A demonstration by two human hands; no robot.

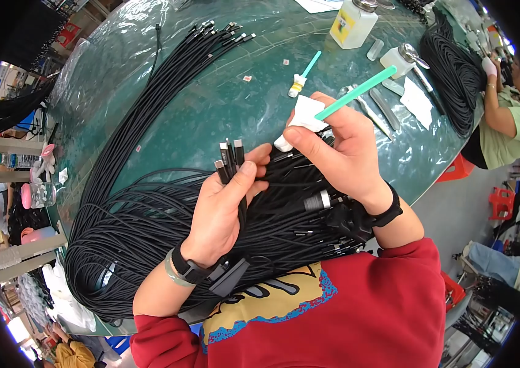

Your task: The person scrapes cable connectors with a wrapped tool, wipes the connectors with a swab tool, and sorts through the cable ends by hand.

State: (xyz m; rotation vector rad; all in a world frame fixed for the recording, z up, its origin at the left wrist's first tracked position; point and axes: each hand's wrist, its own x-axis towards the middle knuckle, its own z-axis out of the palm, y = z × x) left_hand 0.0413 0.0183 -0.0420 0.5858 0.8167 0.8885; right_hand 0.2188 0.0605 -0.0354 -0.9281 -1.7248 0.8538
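Left hand (217, 208): fingers closed around a few black cables (230, 165), thumb across them; the plugs stand up past the grip, probably so that their ends are free and easy to see.
Right hand (352, 153): thumb and fingers pinched on a green stick (367, 88) near its wrapped end, likely for fine control; the long handle slants up and away.
White wrap (306, 114): thin, creased, paper or cloth, folded around the stick's lower part; a white tip (282, 144) pokes out below the thumb, near the held plugs but apart from them.
Cable heap (113, 245): matte black, rope-like loops lying close to the body, seemingly for easy reach; one long bundle runs to the far side, its metal plugs gathered together.
Counter (211, 113): smooth, glossy green, with clear crinkled plastic over its far left part.
Bottles: a squarish translucent one (352, 27) with a yellow label and a smaller one (396, 62) with a metal top, set beyond the right hand, perhaps to avoid knocks.
Second stick (311, 63): pale green, its end bound in white and yellow.
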